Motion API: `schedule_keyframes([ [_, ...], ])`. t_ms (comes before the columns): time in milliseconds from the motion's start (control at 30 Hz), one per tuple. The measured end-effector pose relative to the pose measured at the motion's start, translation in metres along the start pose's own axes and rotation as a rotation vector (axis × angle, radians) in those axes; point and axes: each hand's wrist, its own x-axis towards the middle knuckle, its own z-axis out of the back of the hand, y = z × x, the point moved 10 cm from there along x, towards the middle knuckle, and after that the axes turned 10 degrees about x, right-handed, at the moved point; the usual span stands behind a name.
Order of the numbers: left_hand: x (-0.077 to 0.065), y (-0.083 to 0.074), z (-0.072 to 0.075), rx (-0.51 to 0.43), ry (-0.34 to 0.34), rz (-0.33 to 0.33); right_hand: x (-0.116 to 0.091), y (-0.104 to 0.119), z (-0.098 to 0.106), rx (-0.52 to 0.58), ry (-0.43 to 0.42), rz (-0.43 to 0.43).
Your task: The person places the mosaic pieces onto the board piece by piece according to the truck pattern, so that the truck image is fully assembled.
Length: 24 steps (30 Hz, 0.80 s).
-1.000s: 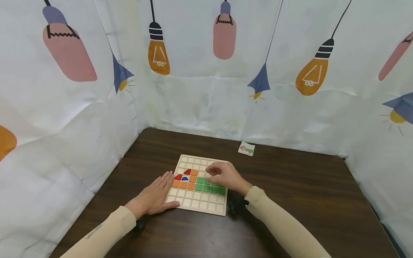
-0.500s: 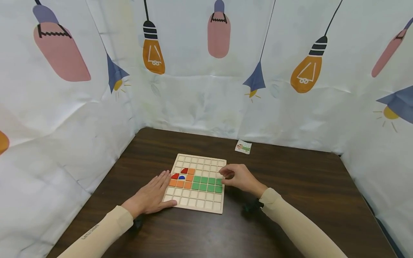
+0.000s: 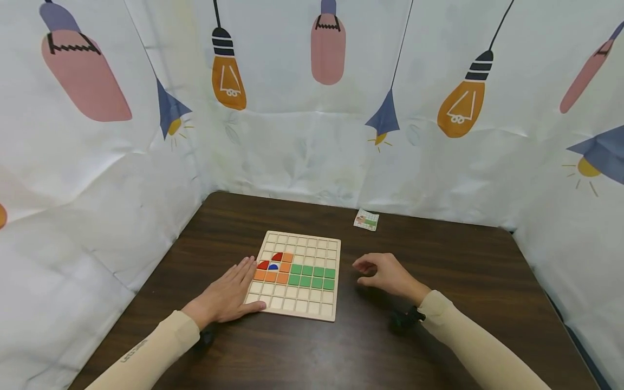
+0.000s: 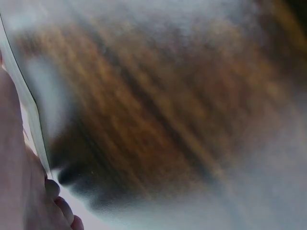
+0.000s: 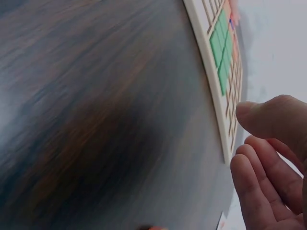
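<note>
A square wooden grid board (image 3: 302, 307) lies on the dark table. Green tiles (image 3: 312, 276) fill two rows of its cells on the right. Left of them sit orange tiles (image 3: 271, 276), two red curved tiles (image 3: 277, 257) and a blue half-round tile (image 3: 273, 267). My left hand (image 3: 226, 295) rests along the board's left edge, fingers straight, thumb at the front left corner. To the board's right, my right hand (image 3: 390, 275) hovers above the table with loosely curved fingers; the right wrist view shows nothing between thumb (image 5: 268, 115) and fingers.
A small printed card (image 3: 366, 220) with a coloured grid picture lies behind the board, near the back edge of the brown wooden table (image 3: 468, 271). White cloth walls (image 3: 302, 146) with printed lamps enclose the left, back and right sides.
My right hand has moved right, from over the green tiles to off the board, uncovering them all. My left hand stays at the board's left edge. The head view has shifted slightly.
</note>
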Motion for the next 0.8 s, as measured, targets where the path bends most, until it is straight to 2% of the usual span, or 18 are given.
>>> schedule_keyframes([
  [267,0.001,-0.001,0.001,-0.012,0.011,0.006,-0.02,-0.016,0.013,-0.096,-0.032,-0.024],
  [500,0.001,0.001,0.002,-0.011,0.015,0.013,-0.034,-0.026,0.02,-0.163,0.002,-0.03],
  [800,0.002,0.0,0.001,-0.006,0.007,0.004,-0.048,-0.045,0.027,-0.157,-0.013,-0.067],
])
